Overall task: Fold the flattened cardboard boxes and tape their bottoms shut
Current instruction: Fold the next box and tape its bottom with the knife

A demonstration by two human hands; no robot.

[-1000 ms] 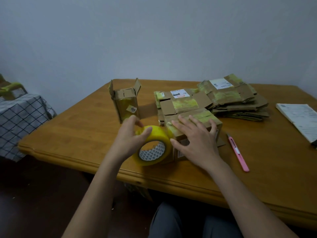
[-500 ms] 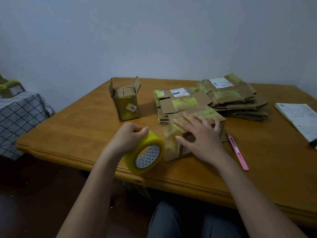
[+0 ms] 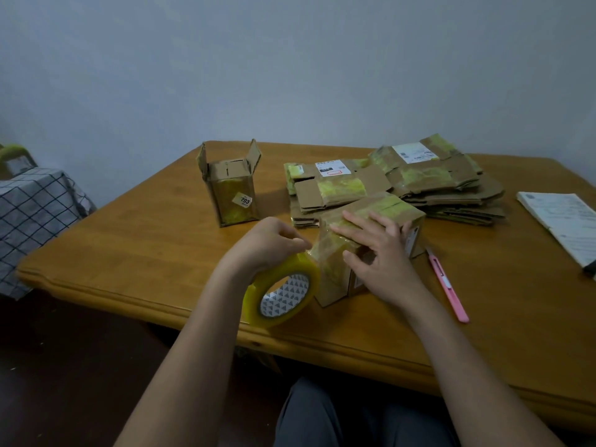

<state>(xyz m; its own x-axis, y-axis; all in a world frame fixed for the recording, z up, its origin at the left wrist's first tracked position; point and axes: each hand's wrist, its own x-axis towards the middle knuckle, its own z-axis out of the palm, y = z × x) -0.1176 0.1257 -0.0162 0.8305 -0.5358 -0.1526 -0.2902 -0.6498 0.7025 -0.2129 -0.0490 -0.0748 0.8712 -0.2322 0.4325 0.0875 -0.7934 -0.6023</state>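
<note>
Room: wooden table [image 3: 135,253] stood by a plain grey wall.
Done: one folded box [image 3: 230,188] stood upright at the back, flaps open on top.
Left: a stack of flat boxes [image 3: 419,185] waited behind; many still needed folding, I think.
Now: the box being taped [image 3: 371,227] lay near the front edge.
Left hand [image 3: 267,243]: its grip was curled round the yellow tape roll [image 3: 280,291], touching the box's end.
Right hand [image 3: 380,253]: fingers were mostly straight, pressing the box top, the thumb against its side.
Nearby: a pink cutter [image 3: 446,285] lay just beside the box.
</note>
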